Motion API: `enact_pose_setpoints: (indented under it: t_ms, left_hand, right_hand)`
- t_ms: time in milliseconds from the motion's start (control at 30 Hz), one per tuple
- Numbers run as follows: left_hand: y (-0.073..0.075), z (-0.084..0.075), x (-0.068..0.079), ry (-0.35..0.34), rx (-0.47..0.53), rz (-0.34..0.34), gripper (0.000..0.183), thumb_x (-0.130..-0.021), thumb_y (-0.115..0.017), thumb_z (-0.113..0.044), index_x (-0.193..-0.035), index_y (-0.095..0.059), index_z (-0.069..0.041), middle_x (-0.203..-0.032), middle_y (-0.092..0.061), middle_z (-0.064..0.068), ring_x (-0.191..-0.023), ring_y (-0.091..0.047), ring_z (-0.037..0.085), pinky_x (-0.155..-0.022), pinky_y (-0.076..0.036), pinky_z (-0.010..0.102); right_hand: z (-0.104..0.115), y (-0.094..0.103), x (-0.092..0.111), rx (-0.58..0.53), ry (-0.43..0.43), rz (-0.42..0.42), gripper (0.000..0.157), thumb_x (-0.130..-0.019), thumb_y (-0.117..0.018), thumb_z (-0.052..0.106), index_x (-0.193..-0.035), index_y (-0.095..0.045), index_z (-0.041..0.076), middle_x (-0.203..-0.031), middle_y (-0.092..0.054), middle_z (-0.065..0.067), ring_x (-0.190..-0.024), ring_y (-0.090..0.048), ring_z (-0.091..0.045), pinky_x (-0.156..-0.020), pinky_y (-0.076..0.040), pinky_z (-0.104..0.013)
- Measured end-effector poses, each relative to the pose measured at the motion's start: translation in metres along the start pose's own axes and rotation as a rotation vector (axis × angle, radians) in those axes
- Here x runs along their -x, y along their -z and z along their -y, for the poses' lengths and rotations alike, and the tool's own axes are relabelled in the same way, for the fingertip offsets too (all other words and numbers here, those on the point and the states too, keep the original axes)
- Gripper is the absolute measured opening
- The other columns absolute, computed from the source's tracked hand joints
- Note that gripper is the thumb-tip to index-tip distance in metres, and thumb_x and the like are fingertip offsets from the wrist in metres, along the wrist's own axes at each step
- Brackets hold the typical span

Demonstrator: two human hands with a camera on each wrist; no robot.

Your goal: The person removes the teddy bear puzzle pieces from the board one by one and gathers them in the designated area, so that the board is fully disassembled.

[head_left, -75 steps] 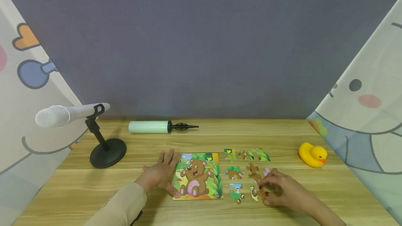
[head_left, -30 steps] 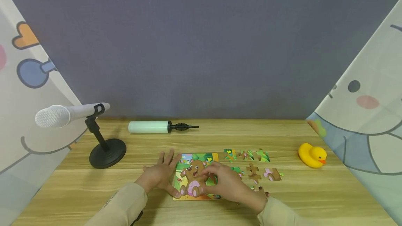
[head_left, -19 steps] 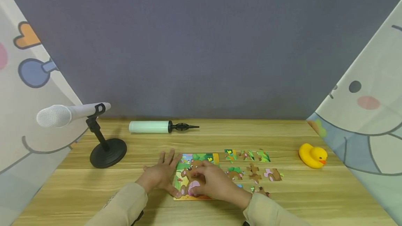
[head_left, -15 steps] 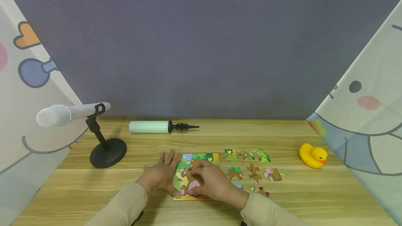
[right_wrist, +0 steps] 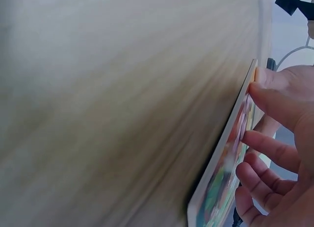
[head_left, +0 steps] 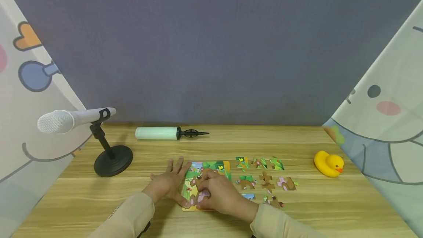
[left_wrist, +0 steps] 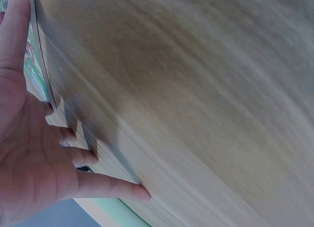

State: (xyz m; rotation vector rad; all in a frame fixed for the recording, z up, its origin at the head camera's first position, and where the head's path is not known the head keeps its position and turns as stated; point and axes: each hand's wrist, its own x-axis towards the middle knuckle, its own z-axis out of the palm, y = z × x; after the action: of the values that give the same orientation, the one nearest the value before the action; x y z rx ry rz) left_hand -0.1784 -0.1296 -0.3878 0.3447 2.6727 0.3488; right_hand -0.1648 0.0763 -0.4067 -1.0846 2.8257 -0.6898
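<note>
A square bear puzzle board lies flat on the table. My left hand is spread at its left edge, the thumb on the lower left corner and the other fingers reaching past the upper left side. My right hand is over the board's middle, thumb and index finger pinching a puzzle piece against the picture; most of that piece is hidden by the fingers. To the right lie several loose puzzle pieces, among them a pink and brown piece and a green leaf piece.
A white microphone on a black stand stands at the left. A white hand pump with a black nozzle lies behind the board. A yellow rubber duck sits at the right. A grey panel closes off the table's back.
My right hand has gone from the loose pieces at the right to the board, then slightly further left across it, fingers pinched. The left hand stays where it was.
</note>
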Motion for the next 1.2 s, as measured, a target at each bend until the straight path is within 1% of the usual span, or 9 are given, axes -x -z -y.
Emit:
enact_pose_setpoints:
  t_ms: [233, 567, 667, 733, 833, 933, 1000, 1067, 1200]
  left_hand:
    - [-0.001, 0.001, -0.002, 0.011, -0.002, 0.003, 0.132, -0.062, -0.092, -0.051, -0.163, -0.017, -0.010, -0.168, -0.006, 0.022, -0.151, -0.003, 0.051, -0.088, -0.017, 0.093]
    - [-0.001, 0.001, -0.003, 0.004, 0.001, -0.006, 0.132, -0.061, -0.092, -0.050, -0.163, -0.017, -0.011, -0.168, -0.007, 0.022, -0.151, -0.004, 0.051, -0.088, -0.017, 0.093]
    - [-0.002, 0.000, -0.003, 0.004, -0.001, -0.005, 0.133, -0.061, -0.092, -0.049, -0.163, -0.017, -0.011, -0.168, -0.007, 0.022, -0.151, -0.003, 0.052, -0.088, -0.017, 0.093]
    - [-0.002, 0.000, -0.004, 0.005, -0.005, -0.007, 0.133, -0.060, -0.092, -0.049, -0.163, -0.017, -0.011, -0.168, -0.007, 0.023, -0.151, -0.004, 0.052, -0.088, -0.018, 0.093]
    - [-0.002, 0.000, -0.004, 0.011, -0.016, -0.009, 0.133, -0.060, -0.092, -0.050, -0.163, -0.017, -0.011, -0.168, -0.008, 0.022, -0.151, -0.004, 0.051, -0.088, -0.019, 0.093]
    - [-0.002, -0.001, -0.004, 0.016, -0.017, -0.009, 0.133, -0.060, -0.092, -0.050, -0.163, -0.017, -0.011, -0.168, -0.007, 0.022, -0.151, -0.004, 0.051, -0.088, -0.019, 0.093]
    - [-0.002, -0.001, -0.003, 0.015, -0.013, -0.008, 0.133, -0.060, -0.092, -0.049, -0.163, -0.017, -0.011, -0.168, -0.007, 0.022, -0.151, -0.004, 0.051, -0.088, -0.019, 0.092]
    - [-0.002, -0.001, -0.003, 0.012, -0.007, -0.006, 0.134, -0.060, -0.092, -0.049, -0.163, -0.016, -0.010, -0.168, -0.006, 0.022, -0.151, -0.004, 0.051, -0.088, -0.019, 0.093]
    - [-0.002, -0.001, -0.002, 0.011, -0.004, -0.003, 0.134, -0.060, -0.093, -0.047, -0.163, -0.016, -0.010, -0.168, -0.005, 0.023, -0.151, -0.003, 0.052, -0.087, -0.019, 0.093]
  right_hand:
    - [0.003, -0.001, -0.001, 0.010, -0.011, 0.014, 0.029, -0.073, -0.093, 0.034, -0.090, -0.076, 0.018, -0.098, -0.054, 0.012, -0.079, -0.044, 0.002, -0.069, -0.044, -0.018]
    - [0.004, 0.000, -0.001, 0.061, -0.043, 0.019, 0.038, -0.073, -0.093, 0.038, -0.088, -0.063, 0.021, -0.099, -0.052, 0.013, -0.082, -0.046, -0.001, -0.071, -0.046, -0.023]
    - [0.008, 0.000, 0.001, 0.156, -0.035, -0.003, 0.040, -0.073, -0.092, 0.043, -0.084, -0.061, 0.021, -0.102, -0.056, 0.011, -0.093, -0.054, -0.006, -0.079, -0.050, -0.030]
    - [0.012, 0.001, 0.003, 0.223, -0.041, -0.004, 0.040, -0.073, -0.091, 0.045, -0.087, -0.064, 0.020, -0.114, -0.062, 0.006, -0.108, -0.060, -0.013, -0.091, -0.054, -0.038]
    - [0.016, 0.000, 0.004, 0.286, -0.040, -0.013, 0.041, -0.073, -0.090, 0.047, -0.091, -0.067, 0.019, -0.132, -0.064, -0.004, -0.128, -0.057, -0.024, -0.100, -0.051, -0.054]
    - [0.013, 0.002, 0.005, 0.265, -0.040, -0.020, 0.038, -0.073, -0.090, 0.046, -0.085, -0.065, 0.019, -0.118, -0.066, 0.001, -0.115, -0.062, -0.018, -0.095, -0.054, -0.054]
    - [0.008, 0.003, 0.006, 0.255, -0.027, -0.038, 0.038, -0.073, -0.091, 0.045, -0.080, -0.063, 0.020, -0.107, -0.064, 0.005, -0.102, -0.062, -0.012, -0.089, -0.056, -0.048]
    - [0.003, 0.006, 0.007, 0.239, -0.016, -0.044, 0.036, -0.073, -0.091, 0.043, -0.082, -0.067, 0.018, -0.095, -0.059, 0.008, -0.085, -0.057, -0.005, -0.079, -0.055, -0.037]
    - [-0.008, 0.011, 0.008, 0.208, -0.003, -0.037, 0.035, -0.075, -0.091, 0.040, -0.093, -0.075, 0.014, -0.091, -0.057, 0.008, -0.073, -0.049, 0.000, -0.070, -0.048, -0.028]
